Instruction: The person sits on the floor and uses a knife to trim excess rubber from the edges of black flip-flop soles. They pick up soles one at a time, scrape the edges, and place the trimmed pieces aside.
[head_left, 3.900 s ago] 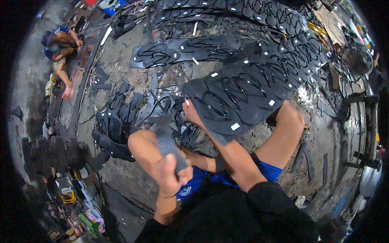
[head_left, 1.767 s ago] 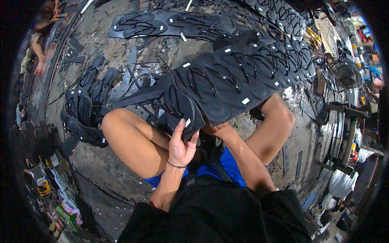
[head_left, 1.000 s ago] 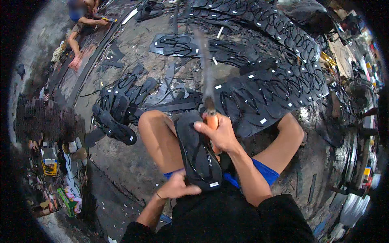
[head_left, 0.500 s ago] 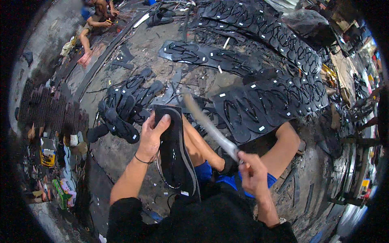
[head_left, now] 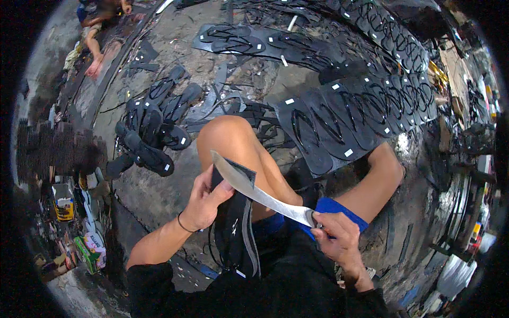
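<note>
My left hand [head_left: 204,200] grips a black flip-flop sandal [head_left: 233,233] near its top end, holding it upright over my lap. A long bare-metal knife [head_left: 260,191] lies across the sandal's upper edge, its tip up and to the left. My right hand [head_left: 334,238] is closed on the knife's handle end, low and to the right. Both my bare knees are bent, with blue shorts between them.
Rows of finished black sandals [head_left: 339,119] fan out on the ground ahead and to the right. A loose pile of sandals [head_left: 151,132] lies to the left. Another person [head_left: 98,26] sits at the far upper left. Boxes and packets [head_left: 79,228] crowd the left edge.
My left hand has dropped with the sandal toward my lap. The knife has swung down across the sandal's top edge, and my right hand has moved slightly right.
</note>
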Action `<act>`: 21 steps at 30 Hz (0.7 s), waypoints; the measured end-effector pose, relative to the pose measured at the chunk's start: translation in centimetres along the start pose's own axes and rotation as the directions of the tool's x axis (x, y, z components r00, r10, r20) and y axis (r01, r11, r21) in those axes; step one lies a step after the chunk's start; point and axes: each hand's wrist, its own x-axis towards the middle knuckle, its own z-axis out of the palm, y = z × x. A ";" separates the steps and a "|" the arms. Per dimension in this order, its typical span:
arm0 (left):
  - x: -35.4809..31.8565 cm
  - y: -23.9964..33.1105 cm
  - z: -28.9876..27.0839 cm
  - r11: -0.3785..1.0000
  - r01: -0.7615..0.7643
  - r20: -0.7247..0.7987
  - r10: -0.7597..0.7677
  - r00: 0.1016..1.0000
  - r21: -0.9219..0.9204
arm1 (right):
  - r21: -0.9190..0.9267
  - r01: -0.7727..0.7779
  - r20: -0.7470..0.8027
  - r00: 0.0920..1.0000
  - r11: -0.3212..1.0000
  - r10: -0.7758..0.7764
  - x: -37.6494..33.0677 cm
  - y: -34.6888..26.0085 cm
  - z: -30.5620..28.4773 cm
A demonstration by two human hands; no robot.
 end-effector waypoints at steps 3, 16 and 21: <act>0.4 -0.2 0.6 0.999 0.012 0.075 -0.015 0.997 0.049 | 0.032 -0.018 0.052 0.999 0.999 0.017 2.2 -1.1 -2.8; 1.6 2.1 5.1 0.970 -0.061 0.335 -0.021 0.942 0.235 | 0.051 -0.129 0.433 0.896 0.990 0.094 11.3 -4.9 -9.2; 1.2 2.6 6.3 0.952 -0.136 0.375 0.025 0.927 0.275 | 0.159 -0.017 0.597 0.798 0.987 -0.083 15.1 -4.3 -8.8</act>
